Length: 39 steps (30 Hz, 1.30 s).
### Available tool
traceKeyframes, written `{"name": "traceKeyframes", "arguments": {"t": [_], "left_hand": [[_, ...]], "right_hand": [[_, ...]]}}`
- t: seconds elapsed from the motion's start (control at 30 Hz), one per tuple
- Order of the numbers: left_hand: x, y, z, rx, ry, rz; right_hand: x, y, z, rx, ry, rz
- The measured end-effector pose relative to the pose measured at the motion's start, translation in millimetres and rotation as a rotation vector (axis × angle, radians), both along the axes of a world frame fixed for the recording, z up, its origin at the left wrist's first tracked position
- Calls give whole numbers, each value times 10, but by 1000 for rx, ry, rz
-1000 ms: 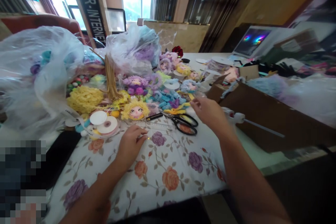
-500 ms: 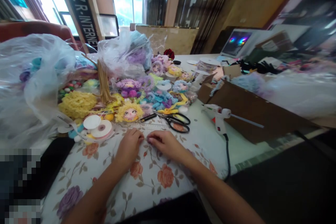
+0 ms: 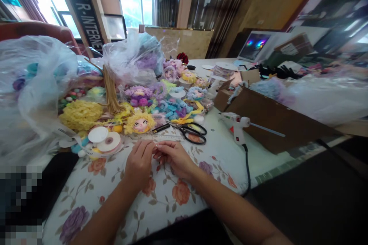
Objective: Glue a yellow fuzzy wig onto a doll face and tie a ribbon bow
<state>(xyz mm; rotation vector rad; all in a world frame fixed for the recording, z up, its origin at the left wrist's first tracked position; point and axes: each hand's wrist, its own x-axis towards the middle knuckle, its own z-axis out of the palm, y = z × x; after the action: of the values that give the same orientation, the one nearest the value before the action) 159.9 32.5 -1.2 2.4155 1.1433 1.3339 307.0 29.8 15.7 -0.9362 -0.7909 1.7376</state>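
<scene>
My left hand (image 3: 140, 162) and my right hand (image 3: 176, 157) meet at the fingertips over the floral tablecloth (image 3: 133, 214). Both are closed in a pinch, and a tiny pale speck shows where they touch; what it belongs to is too small to make out. Just beyond them lie a clear ruler (image 3: 163, 137), a black pen-like stick (image 3: 161, 128) and black-handled scissors (image 3: 194, 134). A doll head with curly yellow hair (image 3: 140, 123) rests behind my left hand. To its left are ribbon spools (image 3: 109, 142).
At the right a white glue gun (image 3: 238, 126) stands against a brown cardboard box (image 3: 267, 116), its cord running down the table edge. Plastic bags (image 3: 40, 72) bulge at the left. Yarn pieces (image 3: 169, 109), more doll heads (image 3: 139, 93) and a bundle of tan sticks (image 3: 110, 92) crowd the back.
My hands were slightly apart and now touch at the fingertips. The right hand has turned, showing more of its curled fingers. The view has shifted slightly.
</scene>
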Motion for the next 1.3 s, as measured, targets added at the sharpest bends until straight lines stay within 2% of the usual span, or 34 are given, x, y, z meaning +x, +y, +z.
{"name": "traceKeyframes", "arguments": {"t": [0.17,0.37,0.63,0.7,0.83,0.9,0.93,1.03,1.13,1.17,1.23,1.3], "left_hand": [[-43,0,-5,-103,-83,-87],[-40,-4,52,-304,-327,-86],[-82,-4,24,-229,-78,-63],[-73,-5,35,-248,-85,-64],[-33,2,113,-414,-395,-42],[-20,19,152,-587,-582,14],[-18,32,165,-694,-668,44],[-30,89,180,-982,-982,64],[-59,147,195,-1161,-1301,-36],[-71,164,202,-1202,-1375,-73],[-99,190,215,-1249,-1483,-132],[-128,210,217,-1257,-1559,-173]], "right_hand": [[46,0,-36,2,-20,-9],[46,-28,-11,39,-184,-39],[64,-49,-34,133,-397,-88],[55,-49,-33,152,-412,-71],[179,-40,6,156,-420,-94],[402,-39,13,153,-479,-237],[560,-42,3,175,-528,-355],[1142,-63,-85,198,-696,-860],[1679,-88,-185,150,-904,-1338],[1812,-90,-200,87,-987,-1424],[2007,-79,-192,50,-1029,-1455],[2147,-40,-151,14,-1057,-1338]]}}
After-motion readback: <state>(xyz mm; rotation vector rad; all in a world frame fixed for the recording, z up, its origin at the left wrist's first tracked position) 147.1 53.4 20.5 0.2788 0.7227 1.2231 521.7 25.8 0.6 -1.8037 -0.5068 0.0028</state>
